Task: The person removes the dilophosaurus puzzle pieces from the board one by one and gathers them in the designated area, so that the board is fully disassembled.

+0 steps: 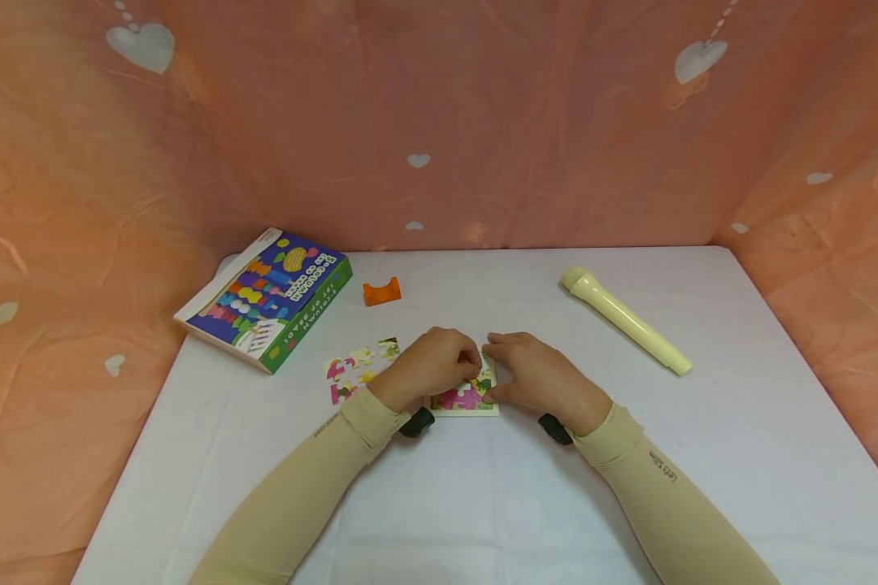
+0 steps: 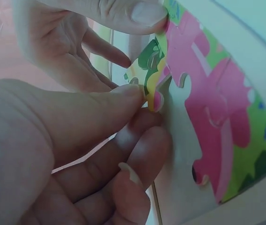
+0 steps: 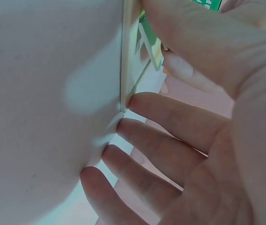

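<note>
Between thumb and fingertips, my left hand pinches a jigsaw piece with green, yellow and pink print. The piece is tilted over a shallow puzzle tray. Joined pink and green pieces lie inside the tray, beside a bare patch of its base. My right hand is at the tray's right side. In the right wrist view its fingers are extended, with tips on the table and by the tray's corner; its thumb presses near the tray's edge. The left hand partly hides the tray in the head view.
Left of the tray lie several loose jigsaw pieces, partly behind the left wrist. A blue and green toy box sits at the back left, near an orange notched block. A pale yellow tube lies at the right.
</note>
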Tool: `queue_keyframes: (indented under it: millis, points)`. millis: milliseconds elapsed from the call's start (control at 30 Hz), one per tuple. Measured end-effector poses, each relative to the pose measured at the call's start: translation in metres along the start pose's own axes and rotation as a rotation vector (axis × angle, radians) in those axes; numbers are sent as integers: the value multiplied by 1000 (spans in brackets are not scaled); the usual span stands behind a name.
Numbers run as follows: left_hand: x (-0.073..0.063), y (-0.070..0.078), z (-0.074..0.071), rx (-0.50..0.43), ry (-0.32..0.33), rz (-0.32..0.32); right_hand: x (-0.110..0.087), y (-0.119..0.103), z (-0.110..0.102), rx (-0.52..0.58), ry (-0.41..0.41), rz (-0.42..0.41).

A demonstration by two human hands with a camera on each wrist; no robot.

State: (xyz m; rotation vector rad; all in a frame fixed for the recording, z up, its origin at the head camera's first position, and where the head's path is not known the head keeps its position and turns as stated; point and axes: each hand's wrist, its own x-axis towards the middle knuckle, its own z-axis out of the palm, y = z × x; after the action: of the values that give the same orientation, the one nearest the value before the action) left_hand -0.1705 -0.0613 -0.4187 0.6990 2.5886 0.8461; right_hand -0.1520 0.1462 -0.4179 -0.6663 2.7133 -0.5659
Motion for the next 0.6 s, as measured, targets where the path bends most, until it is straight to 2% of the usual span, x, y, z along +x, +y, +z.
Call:
queue_keyframes:
  millis: [300,600]
  points:
    - [0,-2,-1,-60,-20,-24,0,0,1,-7,-1,-6]
    - [-3,-7,-8,-79,-4,-43,0,0,1,-11,-4,-8]
